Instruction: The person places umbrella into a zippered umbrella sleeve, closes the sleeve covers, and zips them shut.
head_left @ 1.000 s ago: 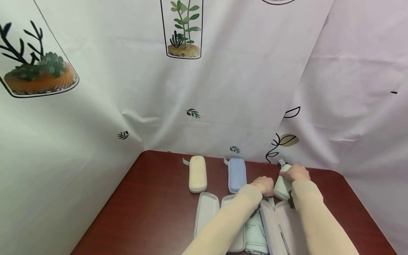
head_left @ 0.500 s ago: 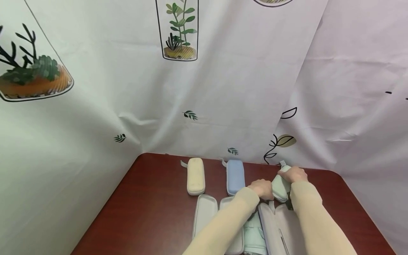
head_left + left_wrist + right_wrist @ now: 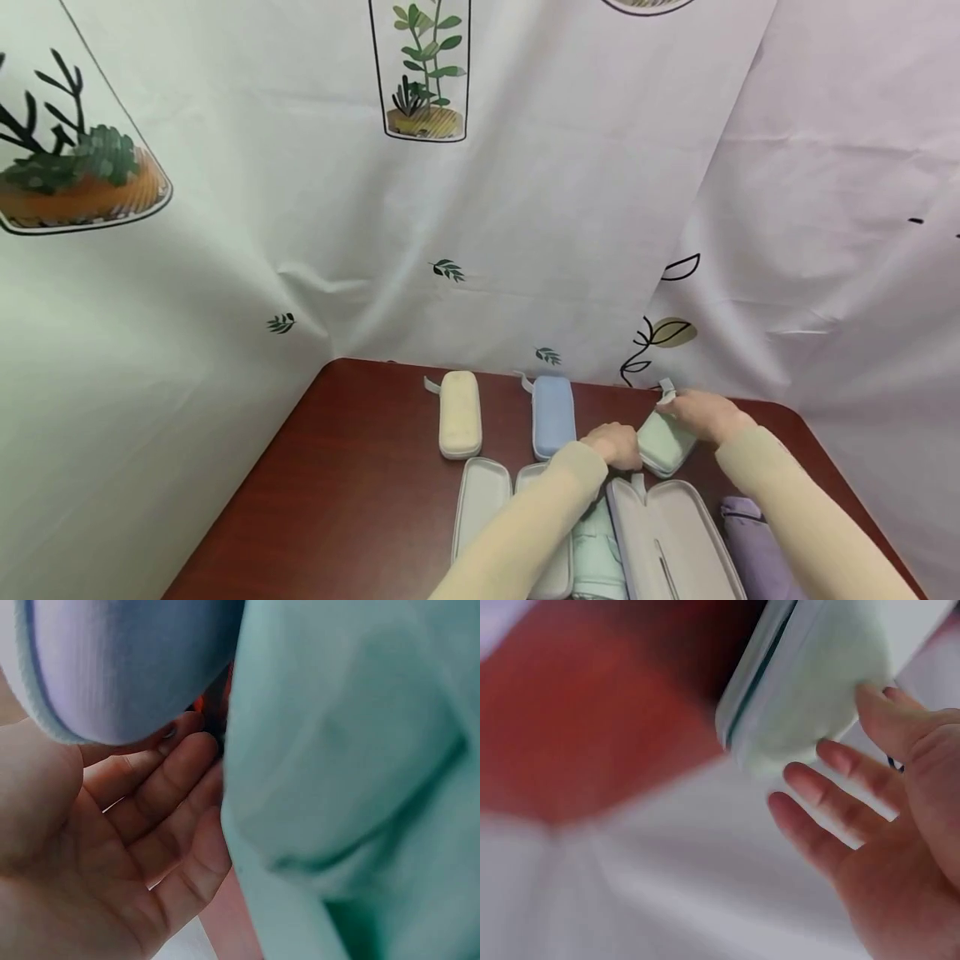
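A light green pencil case (image 3: 665, 443) with a zip along its side sits at the far right of the table, tilted. My right hand (image 3: 705, 415) is at its far end by the grey strap (image 3: 667, 387); thumb and forefinger pinch its edge while the other fingers (image 3: 810, 825) spread loosely. At the near left corner my left hand (image 3: 617, 445) holds the case, its fingertips hidden in the head view. The left wrist view shows its bent fingers (image 3: 161, 791) between a blurred lavender case edge (image 3: 135, 667) and a mint-green surface (image 3: 360, 750).
A cream case (image 3: 460, 415) and a blue case (image 3: 553, 417) lie at the back. Nearer are a grey open case (image 3: 482, 508), a mint roll (image 3: 598, 554), an open lavender case (image 3: 686, 521) with a slim metallic item (image 3: 664, 571), and a purple item (image 3: 756, 542). Cloth hangs behind.
My right hand has shifted its hold toward the strap end, and its forearm has swung right, uncovering the purple item. The green case has turned slightly. My left hand stays at its corner.
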The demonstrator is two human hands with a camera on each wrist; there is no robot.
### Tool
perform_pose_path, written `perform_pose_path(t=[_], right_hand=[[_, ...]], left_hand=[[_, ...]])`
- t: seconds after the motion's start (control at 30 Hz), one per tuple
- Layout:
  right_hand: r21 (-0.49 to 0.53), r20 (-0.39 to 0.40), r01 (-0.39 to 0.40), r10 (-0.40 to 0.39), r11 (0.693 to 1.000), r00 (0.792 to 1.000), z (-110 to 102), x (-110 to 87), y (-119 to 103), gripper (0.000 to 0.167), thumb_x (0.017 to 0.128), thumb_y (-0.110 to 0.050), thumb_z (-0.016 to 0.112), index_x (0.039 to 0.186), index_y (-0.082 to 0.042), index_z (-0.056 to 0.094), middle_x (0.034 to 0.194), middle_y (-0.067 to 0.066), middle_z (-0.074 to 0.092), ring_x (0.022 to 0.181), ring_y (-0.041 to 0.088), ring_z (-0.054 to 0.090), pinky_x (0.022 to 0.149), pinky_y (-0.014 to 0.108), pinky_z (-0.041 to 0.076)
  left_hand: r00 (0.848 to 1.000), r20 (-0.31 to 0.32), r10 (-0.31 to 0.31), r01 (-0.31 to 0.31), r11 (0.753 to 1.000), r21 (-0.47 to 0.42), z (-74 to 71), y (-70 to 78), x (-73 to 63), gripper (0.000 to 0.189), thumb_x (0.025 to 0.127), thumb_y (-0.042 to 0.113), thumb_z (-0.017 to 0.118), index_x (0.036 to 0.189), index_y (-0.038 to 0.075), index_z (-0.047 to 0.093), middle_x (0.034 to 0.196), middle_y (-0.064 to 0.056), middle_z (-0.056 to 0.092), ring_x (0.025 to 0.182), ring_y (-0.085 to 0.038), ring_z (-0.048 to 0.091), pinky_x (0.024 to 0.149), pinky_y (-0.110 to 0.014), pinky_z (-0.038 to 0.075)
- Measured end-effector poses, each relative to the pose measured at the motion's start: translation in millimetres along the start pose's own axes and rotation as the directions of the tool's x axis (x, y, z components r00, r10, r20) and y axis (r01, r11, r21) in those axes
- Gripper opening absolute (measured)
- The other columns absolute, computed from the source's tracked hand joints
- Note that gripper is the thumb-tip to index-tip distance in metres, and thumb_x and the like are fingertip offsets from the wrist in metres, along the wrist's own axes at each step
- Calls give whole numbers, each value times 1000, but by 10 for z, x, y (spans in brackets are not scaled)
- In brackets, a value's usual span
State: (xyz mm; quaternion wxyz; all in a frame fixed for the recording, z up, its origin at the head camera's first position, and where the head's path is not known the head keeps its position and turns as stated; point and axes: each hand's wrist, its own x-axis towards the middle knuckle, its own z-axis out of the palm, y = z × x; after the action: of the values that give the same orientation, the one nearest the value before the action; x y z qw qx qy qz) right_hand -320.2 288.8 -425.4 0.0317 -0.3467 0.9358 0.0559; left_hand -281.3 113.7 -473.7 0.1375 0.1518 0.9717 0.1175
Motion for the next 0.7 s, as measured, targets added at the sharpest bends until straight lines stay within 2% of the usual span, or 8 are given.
perform_pose_path(t=[0.1, 0.2, 0.3, 0.47, 0.6, 0.7], right_hand=[[-196, -21, 121, -128, 973, 992, -3, 18, 8, 34, 66, 6, 73, 90, -18, 68, 74, 2, 62, 62, 16, 54, 53, 32, 47], [-245, -9, 145, -152, 959, 988, 27, 39, 25, 40, 56, 6, 77, 85, -19, 65, 73, 1, 59, 61, 17, 54, 54, 33, 49], [-240, 7, 157, -160, 958, 987, 83, 58, 45, 44, 50, 4, 82, 84, -18, 65, 76, 1, 60, 66, 18, 57, 58, 34, 51], [-191, -8, 162, -166, 968, 986, 155, 82, 75, 44, 42, 2, 85, 76, -17, 64, 70, -4, 60, 62, 15, 54, 57, 31, 49], [-47, -24, 91, -92, 995, 995, 154, 106, 64, 41, 41, -3, 89, 70, -15, 64, 65, -6, 56, 58, 12, 50, 54, 32, 46], [48, -31, 24, -23, 999, 999, 127, 124, 40, 39, 42, -7, 92, 69, -13, 64, 65, -6, 54, 58, 12, 48, 55, 33, 45]], left_hand=[[1000, 1, 6, -6, 1000, -10, 7, 14, -1, 10, 84, 29, 69, 84, 19, 67, 82, 7, 62, 69, -10, 53, 61, -28, 45], [1000, -3, -12, 12, 1000, -9, 17, 26, -3, 7, 87, 27, 66, 86, 20, 67, 82, 7, 62, 69, -10, 53, 61, -28, 45], [999, -11, -48, 48, 999, -4, 24, 23, -6, 7, 87, 26, 66, 85, 20, 67, 81, 7, 61, 68, -10, 52, 61, -28, 46], [997, -41, -63, 63, 998, 12, 38, -30, 14, 7, 86, 25, 66, 82, 19, 69, 80, 7, 63, 68, -10, 54, 62, -28, 47], [994, -84, -72, 74, 997, 28, 25, -91, 42, 7, 83, 26, 69, 82, 19, 70, 81, 6, 66, 68, -10, 57, 61, -28, 48], [990, -113, -87, 92, 995, 32, 4, -133, 49, 9, 82, 27, 69, 85, 18, 72, 82, 5, 67, 70, -10, 59, 60, -29, 49]])
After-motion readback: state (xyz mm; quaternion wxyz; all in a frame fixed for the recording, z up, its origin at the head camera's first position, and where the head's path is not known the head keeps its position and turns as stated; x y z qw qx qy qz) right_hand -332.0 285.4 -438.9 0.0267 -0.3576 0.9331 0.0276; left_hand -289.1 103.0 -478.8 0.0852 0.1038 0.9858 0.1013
